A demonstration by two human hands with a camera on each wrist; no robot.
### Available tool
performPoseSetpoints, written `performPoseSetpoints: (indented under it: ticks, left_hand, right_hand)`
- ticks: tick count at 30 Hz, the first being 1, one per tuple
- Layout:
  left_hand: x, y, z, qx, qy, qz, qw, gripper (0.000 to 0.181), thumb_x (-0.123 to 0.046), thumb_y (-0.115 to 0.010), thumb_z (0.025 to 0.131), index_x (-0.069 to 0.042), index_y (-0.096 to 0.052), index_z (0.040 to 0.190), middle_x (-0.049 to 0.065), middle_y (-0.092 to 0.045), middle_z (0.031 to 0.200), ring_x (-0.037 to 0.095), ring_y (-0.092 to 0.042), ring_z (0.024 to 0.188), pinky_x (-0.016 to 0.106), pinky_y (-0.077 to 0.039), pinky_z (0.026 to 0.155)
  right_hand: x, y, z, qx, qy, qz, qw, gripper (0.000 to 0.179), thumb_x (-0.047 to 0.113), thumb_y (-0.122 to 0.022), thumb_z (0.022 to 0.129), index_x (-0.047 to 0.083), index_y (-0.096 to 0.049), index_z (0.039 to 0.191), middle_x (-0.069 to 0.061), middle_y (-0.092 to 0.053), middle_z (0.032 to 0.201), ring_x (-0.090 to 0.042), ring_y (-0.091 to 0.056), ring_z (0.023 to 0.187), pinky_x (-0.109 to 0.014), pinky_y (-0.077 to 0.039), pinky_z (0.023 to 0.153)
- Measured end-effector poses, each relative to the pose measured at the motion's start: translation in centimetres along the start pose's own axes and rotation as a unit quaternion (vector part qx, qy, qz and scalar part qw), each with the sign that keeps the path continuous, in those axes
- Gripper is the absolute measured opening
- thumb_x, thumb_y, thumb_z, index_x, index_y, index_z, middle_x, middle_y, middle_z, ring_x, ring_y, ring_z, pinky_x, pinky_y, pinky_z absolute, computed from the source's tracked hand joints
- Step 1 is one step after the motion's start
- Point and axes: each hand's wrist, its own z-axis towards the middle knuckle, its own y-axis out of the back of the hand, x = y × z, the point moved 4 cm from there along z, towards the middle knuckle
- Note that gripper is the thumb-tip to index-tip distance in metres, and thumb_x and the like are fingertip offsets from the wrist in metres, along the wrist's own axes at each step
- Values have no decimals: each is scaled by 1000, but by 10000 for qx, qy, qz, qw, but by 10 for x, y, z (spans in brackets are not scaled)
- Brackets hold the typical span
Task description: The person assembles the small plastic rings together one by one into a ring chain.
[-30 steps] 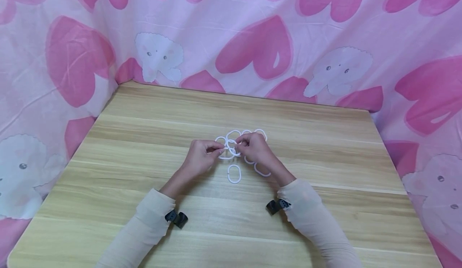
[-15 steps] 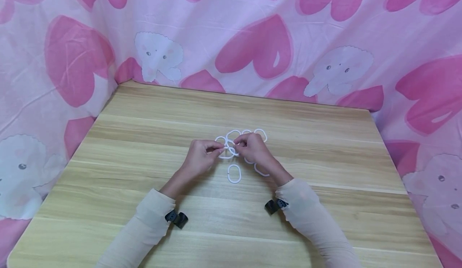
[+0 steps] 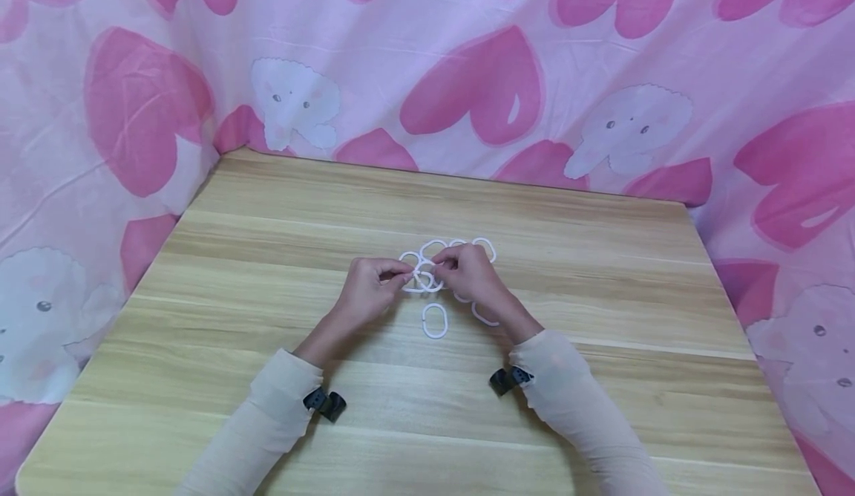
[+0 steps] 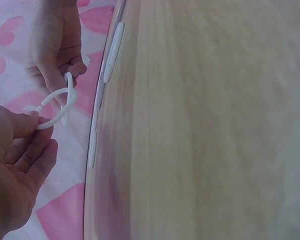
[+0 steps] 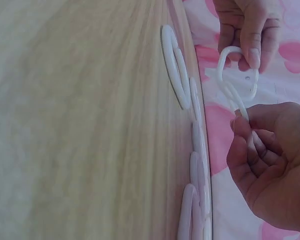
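My left hand (image 3: 370, 286) pinches a white oval plastic ring (image 4: 58, 119) with a small gap in its side. Facing it, my right hand (image 3: 472, 271) pinches a second white ring (image 5: 233, 95) between thumb and fingers. Both rings are held up above the table, where they cross and look hooked through each other. In the head view they overlap the rings lying behind them, so their outlines are hard to separate. Just in front of the hands, one loose ring (image 3: 445, 322) lies flat on the table.
Several more white rings lie around and behind the hands, among them one at the back (image 3: 495, 251) and one beside the right wrist (image 3: 485, 324). The wooden table (image 3: 320, 206) backs onto a pink heart-patterned curtain (image 3: 361, 50).
My right hand has shifted slightly to the left, closer to the left hand. Between the fingers, the held rings have turned and overlap more. My left hand has hardly moved.
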Motion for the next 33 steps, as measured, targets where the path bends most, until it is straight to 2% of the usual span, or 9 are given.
performPoseSetpoints:
  ticks: [8,14,18,23,29,33]
  left_hand:
    - [7,6,-1,166,322,-96,9993,14,1,-70,91,0,-78,103,17,-79,103,27,-76,99,29,-62,85]
    - [12,13,-1,412,399,73,9983,18,0,-70,91,1,-75,109,16,-78,101,25,-73,92,33,-62,84]
    - [15,16,-2,696,407,228,9965,21,1,-68,91,1,-72,112,16,-77,99,23,-71,88,33,-61,82]
    - [19,20,-3,1029,513,746,9906,17,-1,-68,91,-4,-75,107,10,-77,98,19,-69,89,35,-60,85]
    - [23,24,-4,1311,553,1584,9771,12,-7,-70,91,-7,-77,101,6,-76,91,16,-66,84,35,-57,81]
    - [25,26,-2,1450,514,1955,9686,10,-12,-71,91,-9,-78,97,4,-77,92,15,-67,84,35,-57,81]
  right_hand:
    - [-4,3,3,-65,348,226,9991,17,2,-71,90,-3,-76,106,-19,-75,89,-11,-63,72,-15,-51,61]
    - [-2,-2,3,437,568,343,9968,23,0,-64,92,-3,-74,112,-19,-73,93,-13,-65,78,-17,-54,67]
    - [0,-6,2,756,682,330,9943,24,-1,-65,92,-2,-73,115,-19,-73,94,-13,-63,76,-19,-54,65]
    - [2,-13,3,1025,707,155,9921,25,-1,-67,92,-2,-73,116,-17,-73,95,-10,-60,77,-18,-51,67]
    - [5,-19,6,1083,714,30,9915,20,-1,-70,90,-2,-75,109,-15,-75,92,-9,-61,79,-17,-51,72]
    - [6,-23,6,1099,596,109,9921,16,0,-71,90,0,-76,105,-15,-77,93,-9,-63,79,-17,-51,72]
